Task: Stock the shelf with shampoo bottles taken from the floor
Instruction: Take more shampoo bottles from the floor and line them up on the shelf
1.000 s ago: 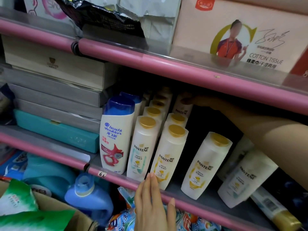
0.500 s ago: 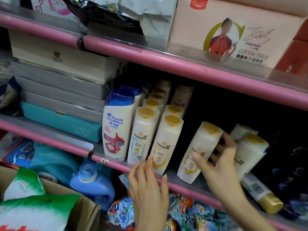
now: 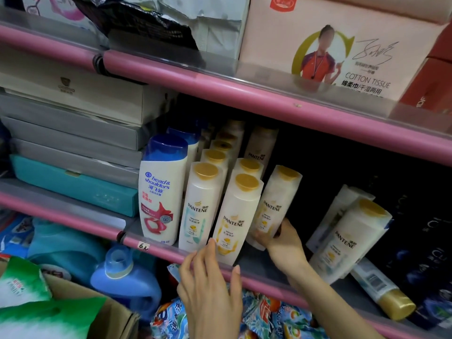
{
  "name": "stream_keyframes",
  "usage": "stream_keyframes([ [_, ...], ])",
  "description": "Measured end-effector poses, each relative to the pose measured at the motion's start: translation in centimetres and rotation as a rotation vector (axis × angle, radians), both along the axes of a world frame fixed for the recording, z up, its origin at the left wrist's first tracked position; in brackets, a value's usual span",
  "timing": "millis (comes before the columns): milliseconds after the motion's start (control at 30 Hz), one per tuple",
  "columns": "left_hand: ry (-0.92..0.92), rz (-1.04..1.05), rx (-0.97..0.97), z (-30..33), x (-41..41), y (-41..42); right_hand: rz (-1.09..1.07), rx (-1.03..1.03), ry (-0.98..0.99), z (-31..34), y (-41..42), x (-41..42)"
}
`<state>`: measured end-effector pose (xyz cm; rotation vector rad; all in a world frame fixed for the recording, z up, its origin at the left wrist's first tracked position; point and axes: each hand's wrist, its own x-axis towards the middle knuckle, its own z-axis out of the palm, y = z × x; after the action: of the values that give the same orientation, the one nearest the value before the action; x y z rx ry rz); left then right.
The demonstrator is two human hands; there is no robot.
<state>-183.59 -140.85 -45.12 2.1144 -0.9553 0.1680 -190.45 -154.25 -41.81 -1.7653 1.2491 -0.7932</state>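
Note:
White Pantene shampoo bottles with gold caps stand in rows on the pink-edged shelf [image 3: 274, 282]. My right hand [image 3: 281, 243] grips the base of one wrapped Pantene bottle [image 3: 276, 204], which leans against the front yellow-label bottle [image 3: 234, 216]. My left hand [image 3: 210, 285] has straight fingers resting on the shelf's pink rail, fingertips touching that front bottle. A blue-capped Head & Shoulders bottle [image 3: 160, 189] stands at the row's left. Two more wrapped Pantene bottles [image 3: 349, 238] lean at the right, and one bottle [image 3: 381, 289] lies flat.
Stacked grey and teal boxes [image 3: 73, 182] fill the shelf's left. A cotton tissue pack [image 3: 342, 45] sits on the shelf above. Below are a blue detergent jug [image 3: 124, 280], colourful packets [image 3: 269, 316] and a cardboard box [image 3: 115, 319] with green bags. Dark packs [image 3: 428, 228] stand at right.
My right hand came out of the back of the shelf, took the leaning wrapped bottle and shifted it left against the front row. My left hand stayed on the rail.

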Motion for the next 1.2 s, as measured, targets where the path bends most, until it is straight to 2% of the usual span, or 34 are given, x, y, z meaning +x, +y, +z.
stream_keyframes([
  [200,-0.045,0.009,0.069,0.4,0.4,0.2,0.020,-0.029,0.003,-0.2,-1.8,2.6],
  [433,-0.060,0.006,0.146,0.3,0.7,0.1,0.137,-0.073,-0.033,-1.3,-3.5,4.6],
  [633,-0.109,0.027,0.077,-0.1,1.0,0.0,0.159,-0.023,-0.099,-2.1,-3.9,4.9],
  [833,-0.099,0.026,0.089,-0.2,0.7,0.0,0.179,-0.015,-0.108,-2.5,-3.9,4.7],
  [1033,-0.065,0.019,0.032,-0.4,0.3,0.1,0.242,0.023,-0.052,-1.8,-3.8,4.0],
  [1133,0.018,0.029,-0.088,-0.8,-0.1,0.1,0.179,0.006,0.053,-0.4,-2.6,3.0],
  [1200,0.116,-0.003,-0.217,-0.6,-0.8,0.4,0.111,-0.087,0.119,0.3,-0.5,0.8],
])
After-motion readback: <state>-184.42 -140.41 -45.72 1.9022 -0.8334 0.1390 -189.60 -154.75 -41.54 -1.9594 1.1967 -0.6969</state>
